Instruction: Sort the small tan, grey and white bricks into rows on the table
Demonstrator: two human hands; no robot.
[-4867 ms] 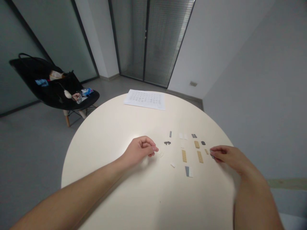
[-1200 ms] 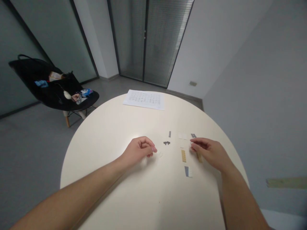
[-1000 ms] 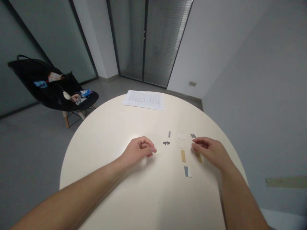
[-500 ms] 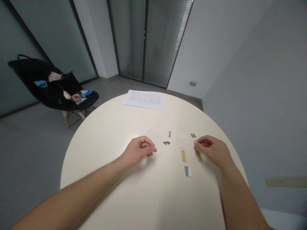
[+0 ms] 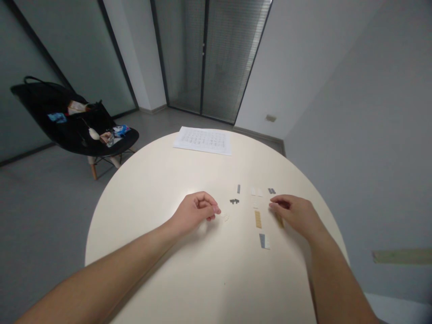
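My left hand (image 5: 199, 210) hovers over the table with thumb and forefinger pinched. What it may hold is too small to make out. A faint, pale, thin shape (image 5: 226, 218) shows just beyond its fingertips. At the right, my right hand (image 5: 294, 211) has its thumb and forefinger drawn close; nothing can be made out between them. Partly under that hand lies a tan strip (image 5: 280, 221). Another tan ridged strip (image 5: 258, 219) is to its left, with a grey-and-white piece (image 5: 265, 241) nearer me.
On the round cream table (image 5: 151, 180) are small dark pieces (image 5: 234, 201), a grey bar (image 5: 238, 189), white pieces (image 5: 256, 191) and dark grey pieces (image 5: 272, 191). Printed paper (image 5: 203, 140) lies at the far edge. A black chair (image 5: 74, 121) holding items stands left.
My right hand has shifted slightly left, and the small tan piece seen at its fingertips no longer shows. My left hand has stayed in place.
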